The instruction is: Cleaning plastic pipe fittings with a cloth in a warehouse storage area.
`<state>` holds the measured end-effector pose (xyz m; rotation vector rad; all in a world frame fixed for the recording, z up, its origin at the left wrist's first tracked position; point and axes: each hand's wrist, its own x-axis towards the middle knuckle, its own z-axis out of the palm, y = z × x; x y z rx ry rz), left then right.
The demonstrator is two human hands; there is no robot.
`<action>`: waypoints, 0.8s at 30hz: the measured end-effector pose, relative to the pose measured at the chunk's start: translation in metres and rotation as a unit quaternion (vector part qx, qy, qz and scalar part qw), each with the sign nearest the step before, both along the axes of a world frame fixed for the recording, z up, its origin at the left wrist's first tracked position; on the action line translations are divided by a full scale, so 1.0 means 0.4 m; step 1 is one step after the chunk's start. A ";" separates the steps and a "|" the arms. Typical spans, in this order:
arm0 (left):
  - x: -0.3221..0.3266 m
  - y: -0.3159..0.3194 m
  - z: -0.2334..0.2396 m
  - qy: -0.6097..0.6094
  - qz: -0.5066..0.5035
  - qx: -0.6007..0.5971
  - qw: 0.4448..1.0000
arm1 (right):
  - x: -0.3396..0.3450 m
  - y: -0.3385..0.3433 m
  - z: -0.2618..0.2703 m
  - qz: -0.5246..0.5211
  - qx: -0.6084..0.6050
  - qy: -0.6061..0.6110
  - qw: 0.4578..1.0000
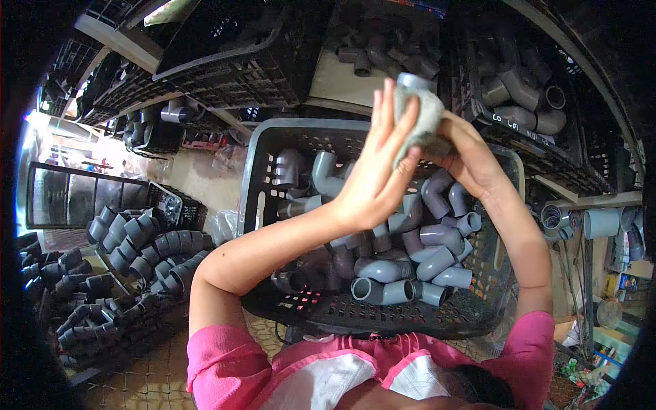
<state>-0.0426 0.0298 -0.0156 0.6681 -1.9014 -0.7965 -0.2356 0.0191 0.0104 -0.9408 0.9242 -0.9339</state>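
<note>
A pale cloth [428,115] is wrapped around a grey plastic pipe fitting [413,81], whose end pokes out above it. My left hand [382,154] presses against the cloth's left side with its fingers stretched upward. From the right, my right hand [464,154] grips the fitting and cloth, its fingers partly hidden. Both hands are raised over a black plastic crate [359,320] holding several grey pipe elbows [384,269]. Most of the fitting is hidden by the cloth and hands.
Another crate [533,130] of fittings stands on the shelf at upper right. More elbows [374,54] lie on a board beyond the crate. Stacked grey fittings [148,251] fill the left side. A large grey pipe fitting [600,223] sits at right.
</note>
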 end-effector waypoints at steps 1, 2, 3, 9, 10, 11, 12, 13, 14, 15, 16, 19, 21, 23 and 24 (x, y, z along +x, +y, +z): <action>0.008 -0.014 0.005 0.015 0.016 -0.008 1.000 | 0.014 0.009 0.012 0.017 0.007 0.002 1.000; 0.013 -0.030 0.000 0.046 0.028 -0.007 0.999 | 0.023 0.010 0.014 0.024 0.000 0.001 1.000; 0.018 -0.036 -0.004 0.064 0.034 -0.003 0.997 | 0.030 0.012 0.017 0.031 -0.007 0.001 1.000; 0.007 -0.025 -0.006 -0.012 0.060 0.016 0.998 | 0.008 -0.013 0.045 -0.145 -0.037 -0.077 0.986; 0.009 -0.026 0.007 0.004 0.061 0.091 0.994 | 0.003 -0.016 0.046 -0.143 -0.047 -0.079 0.985; 0.007 -0.027 0.015 0.020 0.062 0.166 0.984 | 0.001 -0.014 0.054 -0.144 -0.047 -0.079 0.985; 0.003 -0.043 0.009 0.073 0.087 0.110 0.987 | 0.011 -0.009 0.065 -0.131 -0.056 -0.083 0.986; 0.015 -0.054 0.006 0.097 0.075 0.182 0.976 | 0.017 -0.006 0.071 -0.119 -0.065 -0.086 0.987; 0.025 -0.064 0.004 0.121 0.064 0.195 0.971 | 0.020 -0.007 0.066 -0.121 -0.065 -0.088 0.987; 0.031 -0.073 0.004 0.146 0.052 0.207 0.966 | 0.018 -0.007 0.063 -0.111 -0.049 -0.066 0.990; 0.038 -0.082 -0.001 0.100 0.113 0.133 0.980 | 0.017 -0.006 0.059 -0.101 -0.033 -0.045 0.993; 0.032 -0.076 0.045 0.217 0.019 0.349 0.912 | 0.015 0.002 0.037 -0.079 -0.051 0.035 0.995; 0.038 -0.074 0.059 0.221 0.015 0.375 0.900 | 0.031 0.012 0.043 -0.075 -0.049 0.038 0.995; 0.037 -0.068 0.068 0.226 0.010 0.400 0.888 | 0.037 0.014 0.035 -0.095 -0.149 0.098 0.979; 0.035 -0.061 0.070 0.220 0.019 0.364 0.905 | 0.042 0.017 0.035 -0.073 -0.145 0.095 0.982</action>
